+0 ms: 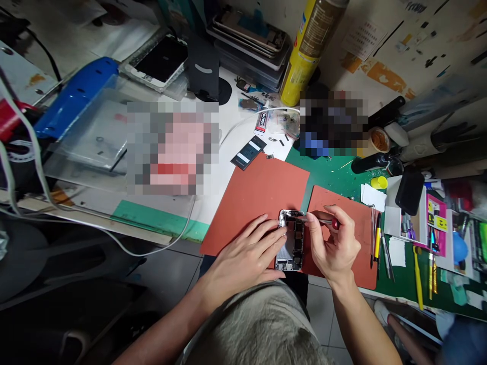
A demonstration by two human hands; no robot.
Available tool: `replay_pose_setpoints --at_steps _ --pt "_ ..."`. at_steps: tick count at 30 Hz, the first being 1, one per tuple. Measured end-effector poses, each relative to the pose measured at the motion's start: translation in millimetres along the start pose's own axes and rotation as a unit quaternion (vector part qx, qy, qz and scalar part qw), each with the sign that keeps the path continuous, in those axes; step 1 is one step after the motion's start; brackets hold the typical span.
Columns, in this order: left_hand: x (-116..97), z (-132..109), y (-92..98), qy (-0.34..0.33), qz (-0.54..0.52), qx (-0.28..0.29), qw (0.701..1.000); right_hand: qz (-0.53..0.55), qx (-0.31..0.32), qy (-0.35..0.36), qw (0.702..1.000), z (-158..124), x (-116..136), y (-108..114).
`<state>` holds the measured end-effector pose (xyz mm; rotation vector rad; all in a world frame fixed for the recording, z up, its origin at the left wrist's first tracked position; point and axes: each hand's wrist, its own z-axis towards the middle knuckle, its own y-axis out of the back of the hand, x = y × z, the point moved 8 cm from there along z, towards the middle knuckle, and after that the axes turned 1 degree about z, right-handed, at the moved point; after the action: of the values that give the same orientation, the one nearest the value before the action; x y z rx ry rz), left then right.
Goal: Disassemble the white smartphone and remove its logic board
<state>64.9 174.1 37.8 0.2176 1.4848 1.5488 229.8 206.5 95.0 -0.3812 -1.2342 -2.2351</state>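
Note:
An opened phone (291,248), its inner parts bare, lies at the front edge where two reddish-brown mats meet. My left hand (251,248) holds it steady, with the fingers reaching over its left side and the thumb by its bottom edge. Between thumb and fingers, my right hand (335,243) grips a thin screwdriver (327,221) with a red end. Its metal shaft points left to the phone's top part; the tip is too small to make out. Beyond the left mat (262,192) lies a black phone battery (249,152), with a small metal part (270,156) close by.
Tweezers (372,235), a yellow-black pen-like tool (377,237) and a yellow brush (418,279) lie right of the right mat (342,203). A glue tube (262,121) and a yellow spray can (310,50) are at the back. A white cable (167,248) hangs over the front edge.

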Motion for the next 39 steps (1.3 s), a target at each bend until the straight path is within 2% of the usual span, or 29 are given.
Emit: replay_pose_setpoints --at_steps 27,30,36,39 --pt "0 -3 0.1 0.002 0.002 -0.007 1.0 -0.017 0.007 0.011 1.0 6 10 -2" --pt "0 -3 0.2 0.001 0.002 -0.01 1.0 -0.04 0.021 0.039 0.998 10 17 -1" --pt "1 -2 -1.5 0.003 0.003 -0.006 1.0 -0.12 0.086 0.14 0.979 16 34 -7" --pt "1 -1 -1.6 0.004 0.006 -0.005 1.0 -0.126 0.11 0.159 0.973 20 37 -9"
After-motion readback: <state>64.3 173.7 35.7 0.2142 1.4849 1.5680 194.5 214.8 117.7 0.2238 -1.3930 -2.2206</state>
